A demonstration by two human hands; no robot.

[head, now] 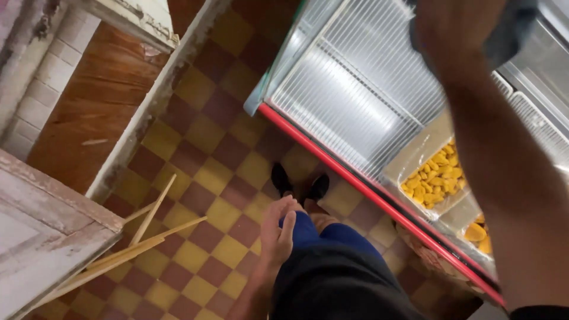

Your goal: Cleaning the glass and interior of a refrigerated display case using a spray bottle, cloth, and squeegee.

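Observation:
My left hand [277, 230] hangs beside my thigh with its fingers apart and nothing in it. My right arm reaches up across the right side of the view. My right hand [456, 32] is blurred at the top edge, over a chest freezer [332, 148] with a red rim and a ribbed clear sliding lid [355, 83]. A dark grey-blue thing [512, 26] sits against that hand; whether the hand grips it is unclear. Inside the freezer lie clear bags of yellow food pieces [435, 175].
I stand on a yellow and brown checkered tile floor [207, 148], black shoes [299, 184] close to the freezer. Several thin wooden sticks [142, 240] lean at the left by a worn white wooden panel [47, 231]. A raised pale threshold [148, 112] borders a wooden floor.

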